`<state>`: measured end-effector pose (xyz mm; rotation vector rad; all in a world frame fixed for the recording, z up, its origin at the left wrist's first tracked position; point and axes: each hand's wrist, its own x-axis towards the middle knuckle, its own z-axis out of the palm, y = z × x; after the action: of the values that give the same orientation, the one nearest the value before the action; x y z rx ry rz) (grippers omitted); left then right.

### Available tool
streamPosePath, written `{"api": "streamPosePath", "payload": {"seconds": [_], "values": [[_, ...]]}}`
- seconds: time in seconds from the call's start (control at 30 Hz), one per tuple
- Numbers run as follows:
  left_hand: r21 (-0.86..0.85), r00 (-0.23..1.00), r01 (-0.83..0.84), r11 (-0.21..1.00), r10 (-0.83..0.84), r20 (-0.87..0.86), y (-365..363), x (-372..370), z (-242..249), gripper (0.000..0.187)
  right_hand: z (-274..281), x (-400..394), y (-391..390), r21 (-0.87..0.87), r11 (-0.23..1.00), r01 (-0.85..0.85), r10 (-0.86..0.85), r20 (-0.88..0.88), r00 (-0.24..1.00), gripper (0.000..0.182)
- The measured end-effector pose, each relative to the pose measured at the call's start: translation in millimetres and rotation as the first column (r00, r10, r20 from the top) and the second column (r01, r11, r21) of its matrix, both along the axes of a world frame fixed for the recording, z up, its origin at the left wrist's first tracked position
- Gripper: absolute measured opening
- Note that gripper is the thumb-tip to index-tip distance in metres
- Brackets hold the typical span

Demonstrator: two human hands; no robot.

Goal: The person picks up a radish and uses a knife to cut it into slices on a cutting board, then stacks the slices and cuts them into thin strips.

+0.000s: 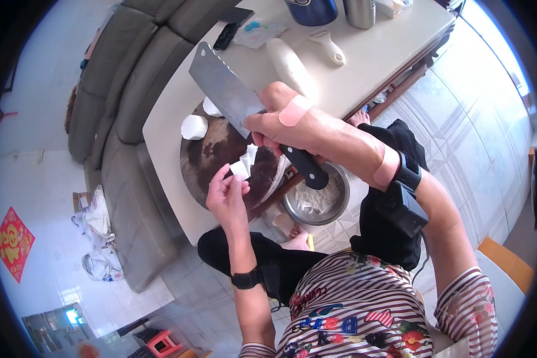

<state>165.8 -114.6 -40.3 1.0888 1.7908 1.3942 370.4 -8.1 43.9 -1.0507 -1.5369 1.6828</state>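
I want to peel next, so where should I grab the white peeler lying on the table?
Grip the peeler by its long white handle, the narrower end pointing toward the radish, coming from above. It lies flat and apart from other things, with its wider blade head toward the table edge.

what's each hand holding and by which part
The right hand grips the cleaver by its black handle. The left hand pinches white slices at their lower edge.

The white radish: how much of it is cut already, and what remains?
Done: shreds lie in the metal bowl. In hand: the left hand pinches white slices over the round board; the right hand grips the cleaver. Left: two chunks and a whole peeled radish.
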Motion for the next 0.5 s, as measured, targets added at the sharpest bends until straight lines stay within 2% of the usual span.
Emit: {"api": "streamPosePath", "payload": {"seconds": [0.07,0.13,0.17,0.23,0.27,0.33,0.43,0.5], "values": [[-0.009,1.000,-0.001,1.000,0.001,-0.015,8,-3,-7,0.028,-1,-1,0,0.002,1.000,0.009,-0.009,-0.014,1.000,0.024],[-0.027,0.983,0.043,0.999,-0.047,-0.178,13,-5,-12,0.025,-1,0,0,-0.006,1.000,-0.002,0.002,-0.021,1.000,0.025],[-0.027,0.983,0.044,0.999,-0.048,-0.177,15,-7,-14,0.025,0,1,0,-0.007,1.000,-0.001,0.001,-0.020,1.000,0.025],[-0.105,0.845,0.052,0.993,-0.100,-0.525,17,-9,-14,0.026,3,2,-1,-0.031,1.000,0.004,-0.005,-0.004,1.000,0.024],[-0.106,0.845,0.051,0.993,-0.099,-0.526,16,-9,-13,0.026,2,1,-1,-0.032,0.999,0.004,-0.004,-0.005,1.000,0.024],[-0.106,0.712,0.064,0.992,-0.120,-0.692,14,-3,-7,0.031,-2,0,-1,-0.020,1.000,0.020,-0.021,-0.048,0.999,0.024],[-0.117,0.750,0.049,0.992,-0.114,-0.652,15,5,-1,0.036,-1,1,-1,0.001,1.000,-0.006,0.007,-0.030,1.000,0.025],[-0.152,0.728,0.066,0.986,-0.152,-0.668,18,0,-4,0.037,-4,-1,0,0.002,1.000,-0.004,0.004,-0.027,1.000,0.025]]}}
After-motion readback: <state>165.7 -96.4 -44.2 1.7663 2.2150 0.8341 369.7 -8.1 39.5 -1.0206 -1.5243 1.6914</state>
